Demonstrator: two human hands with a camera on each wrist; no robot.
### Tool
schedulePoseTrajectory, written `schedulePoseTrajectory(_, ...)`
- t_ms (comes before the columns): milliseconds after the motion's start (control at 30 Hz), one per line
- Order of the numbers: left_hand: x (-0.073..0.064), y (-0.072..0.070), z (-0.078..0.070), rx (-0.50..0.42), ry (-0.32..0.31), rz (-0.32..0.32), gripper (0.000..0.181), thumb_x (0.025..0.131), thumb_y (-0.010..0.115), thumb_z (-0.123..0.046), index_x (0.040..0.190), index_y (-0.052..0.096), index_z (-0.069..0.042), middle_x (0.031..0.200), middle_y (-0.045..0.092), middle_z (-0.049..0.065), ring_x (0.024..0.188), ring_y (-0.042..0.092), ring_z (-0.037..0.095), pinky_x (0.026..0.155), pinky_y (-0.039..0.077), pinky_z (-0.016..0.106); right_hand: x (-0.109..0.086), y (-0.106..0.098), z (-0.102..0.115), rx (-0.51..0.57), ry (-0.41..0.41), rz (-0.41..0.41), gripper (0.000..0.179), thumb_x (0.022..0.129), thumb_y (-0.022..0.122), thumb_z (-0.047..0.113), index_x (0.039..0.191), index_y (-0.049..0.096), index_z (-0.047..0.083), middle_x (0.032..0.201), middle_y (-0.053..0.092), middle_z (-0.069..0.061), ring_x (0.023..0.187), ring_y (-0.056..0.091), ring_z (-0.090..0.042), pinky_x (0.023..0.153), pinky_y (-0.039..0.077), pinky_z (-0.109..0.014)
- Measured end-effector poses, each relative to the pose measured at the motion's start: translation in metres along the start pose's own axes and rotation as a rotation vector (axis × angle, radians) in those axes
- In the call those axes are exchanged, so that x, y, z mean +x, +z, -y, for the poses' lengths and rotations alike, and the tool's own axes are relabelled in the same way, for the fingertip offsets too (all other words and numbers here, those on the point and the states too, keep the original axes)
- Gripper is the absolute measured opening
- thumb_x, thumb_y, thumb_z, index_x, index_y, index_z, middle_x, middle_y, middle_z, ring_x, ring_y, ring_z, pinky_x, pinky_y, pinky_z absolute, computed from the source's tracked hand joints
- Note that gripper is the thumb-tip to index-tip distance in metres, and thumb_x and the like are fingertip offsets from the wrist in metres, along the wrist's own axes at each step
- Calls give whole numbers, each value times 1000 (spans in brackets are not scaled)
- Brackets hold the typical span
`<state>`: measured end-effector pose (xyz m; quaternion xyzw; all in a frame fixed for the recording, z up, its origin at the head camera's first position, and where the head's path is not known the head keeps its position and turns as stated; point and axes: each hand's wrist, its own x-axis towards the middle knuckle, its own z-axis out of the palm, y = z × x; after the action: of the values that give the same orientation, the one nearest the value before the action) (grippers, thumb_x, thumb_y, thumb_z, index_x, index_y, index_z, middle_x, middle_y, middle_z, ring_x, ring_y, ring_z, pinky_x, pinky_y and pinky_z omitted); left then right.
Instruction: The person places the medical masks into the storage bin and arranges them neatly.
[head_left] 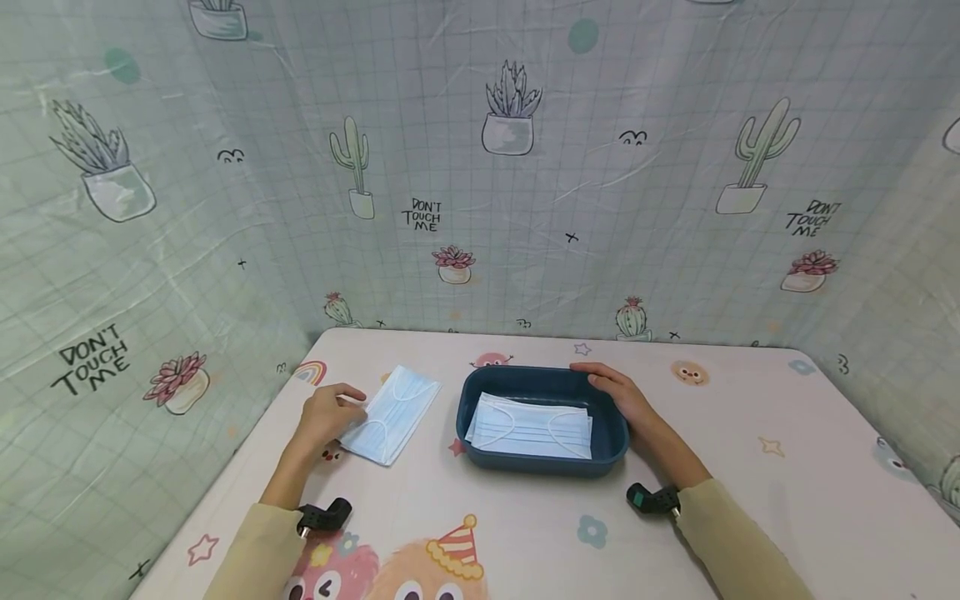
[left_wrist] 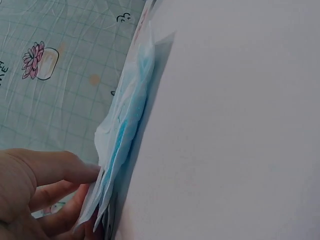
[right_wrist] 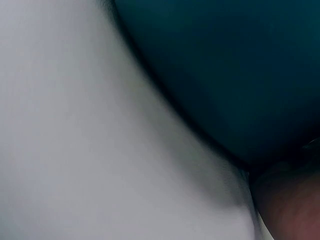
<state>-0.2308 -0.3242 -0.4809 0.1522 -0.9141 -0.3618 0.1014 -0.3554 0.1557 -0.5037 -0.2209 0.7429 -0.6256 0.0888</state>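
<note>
My left hand (head_left: 326, 417) pinches the near left edge of a small stack of pale blue face masks (head_left: 401, 408) lying on the table. Seen from the left wrist, the thumb presses on top of the masks (left_wrist: 122, 135) and other fingers reach beneath. A dark blue rectangular bin (head_left: 543, 463) stands to the right, with more flat face masks (head_left: 532, 425) inside, ear loops uppermost. My right hand (head_left: 618, 392) holds the bin's far right corner, fingers along the rim. The right wrist view shows the bin's wall (right_wrist: 215, 65) close up, with part of the hand (right_wrist: 292, 205) beside it.
A white table (head_left: 750, 517) with cartoon prints lies under everything. Curtains (head_left: 450, 183) printed with cacti enclose its back and sides. Each wrist carries a small black camera, the left one (head_left: 326, 515) and the right one (head_left: 652, 500), close over the table.
</note>
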Motion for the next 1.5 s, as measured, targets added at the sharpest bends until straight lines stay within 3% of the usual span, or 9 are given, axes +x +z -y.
schedulePoseTrajectory(300, 0, -1, 0, -28, -4, 23, 19, 86, 76, -7, 104, 71, -1, 95, 72, 15, 84, 63, 24, 68, 49, 28, 0, -1, -2, 9, 7, -1, 44, 111, 43, 22, 149, 52, 4, 164, 41, -16, 158, 24, -37, 129, 10, -63)
schedulePoseTrajectory(467, 1, -2, 1, -61, -6, 47, 19, 87, 74, -5, 106, 72, -2, 100, 74, 16, 88, 64, 24, 71, 50, 28, 1, 0, -2, 16, -2, 2, 44, 110, 43, 22, 149, 52, 3, 163, 41, -17, 158, 24, -36, 129, 10, -63)
schedulePoseTrajectory(667, 0, -5, 2, -135, -54, 112, 25, 90, 66, -9, 112, 77, -5, 121, 71, 19, 89, 61, 22, 66, 52, 28, 1, -1, -1, 23, -5, 6, 44, 110, 43, 22, 149, 52, 3, 163, 41, -17, 158, 24, -36, 129, 10, -63)
schedulePoseTrajectory(833, 0, -7, 3, -159, -72, 160, 27, 92, 62, -10, 114, 77, -1, 136, 62, 25, 94, 60, 23, 68, 53, 27, 1, -1, -2, 17, -13, 4, 44, 110, 43, 23, 149, 52, 2, 163, 41, -18, 158, 25, -37, 129, 10, -63)
schedulePoseTrajectory(967, 0, -8, 3, -164, -95, 179, 26, 96, 62, -12, 113, 77, 0, 138, 59, 28, 98, 60, 25, 69, 55, 28, 1, 0, -3, 16, -19, 3, 44, 111, 43, 22, 148, 52, 1, 163, 41, -19, 157, 25, -37, 129, 10, -63)
schedulePoseTrajectory(1167, 1, -9, 4, -149, -76, 174, 23, 98, 62, -10, 112, 77, -1, 139, 60, 27, 106, 58, 28, 74, 51, 26, 2, 0, -4, 19, -17, 7, 44, 111, 43, 22, 149, 52, 2, 163, 41, -19, 157, 25, -37, 129, 11, -62)
schedulePoseTrajectory(1500, 1, -9, 2, -146, -67, 180, 28, 93, 62, -6, 117, 75, 0, 133, 64, 23, 101, 56, 25, 73, 48, 27, 0, 0, -1, 14, -10, 4, 44, 110, 43, 22, 149, 52, 1, 163, 41, -20, 158, 24, -37, 129, 11, -63)
